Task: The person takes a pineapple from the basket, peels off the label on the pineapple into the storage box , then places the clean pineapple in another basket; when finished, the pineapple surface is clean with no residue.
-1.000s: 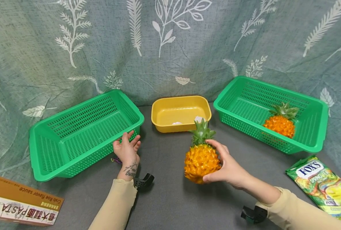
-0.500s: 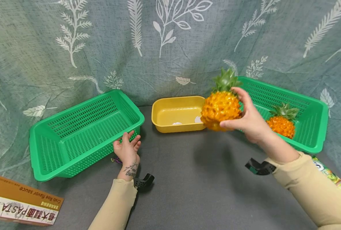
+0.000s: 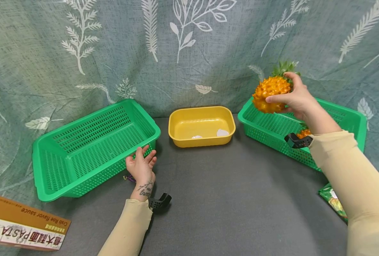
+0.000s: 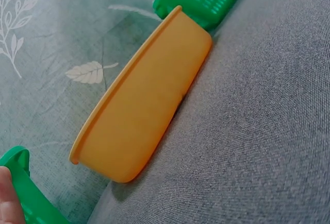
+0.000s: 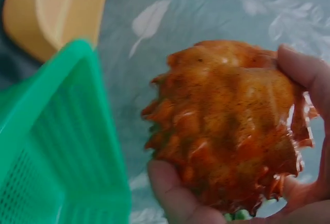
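Observation:
My right hand point(image 3: 299, 97) grips a pineapple point(image 3: 271, 93) by its orange body, leaves tilted up and away. It holds the fruit above the left end of the right green basket point(image 3: 269, 137). In the right wrist view the pineapple point(image 5: 227, 126) is between thumb and fingers, with the basket rim point(image 5: 77, 54) beside it. A second pineapple point(image 3: 304, 133) lies in that basket, mostly hidden behind my right arm. My left hand point(image 3: 141, 165), palm up with fingers loosely spread, is at the front wall of the left green basket point(image 3: 96, 177); whether it touches is hard to tell.
A yellow tub point(image 3: 202, 142) with white pieces inside stands between the baskets. A pasta box point(image 3: 26, 224) lies at the lower left. A green candy bag point(image 3: 335, 202) is partly under my right sleeve. Something small and purple point(image 3: 130, 178) lies by my left hand.
My right hand has lifted the pineapple from the middle of the table, up and to the right, over the right basket. My left hand has stayed in place.

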Demonstrator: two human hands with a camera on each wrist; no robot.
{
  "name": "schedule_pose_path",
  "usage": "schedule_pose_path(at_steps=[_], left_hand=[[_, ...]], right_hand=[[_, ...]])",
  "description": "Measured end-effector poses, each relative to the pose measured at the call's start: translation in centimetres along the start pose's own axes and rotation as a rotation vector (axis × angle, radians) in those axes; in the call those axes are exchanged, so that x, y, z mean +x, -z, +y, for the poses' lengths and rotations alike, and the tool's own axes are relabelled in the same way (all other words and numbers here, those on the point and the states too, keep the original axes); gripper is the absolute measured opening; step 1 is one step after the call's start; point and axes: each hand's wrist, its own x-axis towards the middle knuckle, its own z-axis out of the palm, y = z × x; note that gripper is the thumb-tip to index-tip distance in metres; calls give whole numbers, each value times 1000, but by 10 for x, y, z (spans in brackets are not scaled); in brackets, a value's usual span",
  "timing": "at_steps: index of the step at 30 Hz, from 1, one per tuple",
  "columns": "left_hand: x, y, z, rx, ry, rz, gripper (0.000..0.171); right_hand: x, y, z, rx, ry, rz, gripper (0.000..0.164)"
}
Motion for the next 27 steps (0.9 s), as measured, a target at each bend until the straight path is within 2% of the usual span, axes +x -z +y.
schedule_pose_path(at_steps=[5, 9, 15, 18, 24, 27], left_hand=[[1, 1, 0, -5, 3, 1, 20], [1, 1, 0, -11, 6, 0, 21], [0, 1, 0, 1, 12, 3, 20], [0, 0, 1, 8, 14, 2, 21], [1, 0, 3, 12, 16, 4, 23], [1, 1, 4, 4, 17, 0, 23]], right_hand=[[12, 1, 17, -127, -107, -14, 107], [18, -2, 28, -218, -156, -35, 110], [20, -6, 34, -248, -203, -19, 110], [19, -6, 34, -249, -218, -14, 109], [16, -6, 27, -340, -200, -19, 109], [14, -9, 24, -330, -192, -45, 108]])
